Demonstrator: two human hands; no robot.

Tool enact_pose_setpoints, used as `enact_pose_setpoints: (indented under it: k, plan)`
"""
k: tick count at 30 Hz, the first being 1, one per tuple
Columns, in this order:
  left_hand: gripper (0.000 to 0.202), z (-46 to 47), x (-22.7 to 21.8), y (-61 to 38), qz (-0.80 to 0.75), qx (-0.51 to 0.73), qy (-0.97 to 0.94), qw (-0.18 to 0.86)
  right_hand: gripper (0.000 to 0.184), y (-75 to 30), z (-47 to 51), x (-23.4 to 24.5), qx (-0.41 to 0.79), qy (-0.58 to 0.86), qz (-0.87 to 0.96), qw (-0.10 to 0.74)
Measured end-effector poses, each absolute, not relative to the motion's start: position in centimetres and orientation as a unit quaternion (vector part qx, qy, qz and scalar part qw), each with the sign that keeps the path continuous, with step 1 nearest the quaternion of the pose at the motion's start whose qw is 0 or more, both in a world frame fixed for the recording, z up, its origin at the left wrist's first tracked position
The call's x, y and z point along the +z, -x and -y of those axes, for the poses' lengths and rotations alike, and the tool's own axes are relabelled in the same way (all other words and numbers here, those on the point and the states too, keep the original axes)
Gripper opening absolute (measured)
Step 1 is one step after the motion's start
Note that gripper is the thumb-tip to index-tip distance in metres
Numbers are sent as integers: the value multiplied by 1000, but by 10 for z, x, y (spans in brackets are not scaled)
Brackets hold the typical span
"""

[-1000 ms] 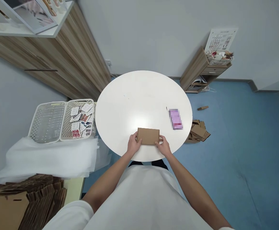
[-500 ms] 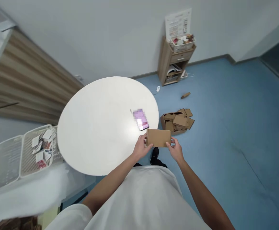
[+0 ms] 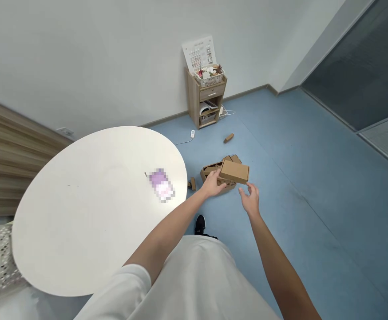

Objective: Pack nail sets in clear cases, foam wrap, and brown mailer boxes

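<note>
A closed flat brown cardboard box (image 3: 234,171) is in front of my hands, over the pile of boxes on the floor. I cannot tell whether it is in the air or resting on the pile. My left hand (image 3: 213,185) is open at the box's left end, fingertips beside or just touching it. Close to the near right corner is my right hand (image 3: 250,199), its fingers spread and curved around nothing. Below, a larger open carton (image 3: 203,175) holds several flat cardboard pieces or boxes, partly hidden by the box and my left hand.
A round white table (image 3: 90,213) stands at my left, with a blurred purple item (image 3: 160,184) on it. Small cardboard pieces (image 3: 228,138) lie on the blue floor. A wooden cabinet (image 3: 194,100) stands by the wall, a power strip (image 3: 192,134) near it.
The box has left the grip of both hands and moved forward over the carton. My hands have opened and reached outward. The view has turned to the right.
</note>
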State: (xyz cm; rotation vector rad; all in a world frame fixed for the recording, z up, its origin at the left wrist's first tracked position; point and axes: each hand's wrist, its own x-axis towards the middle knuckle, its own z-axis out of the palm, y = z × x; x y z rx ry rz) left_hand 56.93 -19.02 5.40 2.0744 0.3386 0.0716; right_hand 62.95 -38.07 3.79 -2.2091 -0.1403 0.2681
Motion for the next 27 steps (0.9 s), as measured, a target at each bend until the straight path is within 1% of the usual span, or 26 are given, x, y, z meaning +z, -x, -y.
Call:
enact_pose_setpoints:
  k: [2,6,10,13,17,20,23,27]
  plan:
    - [65,191,48,-550,-144,13,-866,479,49,-620,381,28,142,896,78,413]
    - [52,184,35,-488,-168,-21,-874,455,44,-589,369,7,211,864,132,437]
    - [43,167,37,-419,-226,9,-862,455,39,-555,333,2,250,840,202,436]
    - [38,152,40,-363,-315,45,-832,454,37,-531,295,8,278,819,280,416]
    - [37,134,38,-285,-435,76,-766,467,38,-498,237,20,324,795,372,354]
    - [36,121,31,-228,-506,95,-721,465,42,-474,193,25,342,796,413,283]
    - [35,108,23,-182,-552,100,-687,462,47,-453,154,25,330,817,427,202]
    - [34,93,19,-141,-559,87,-672,479,51,-436,122,15,269,864,405,133]
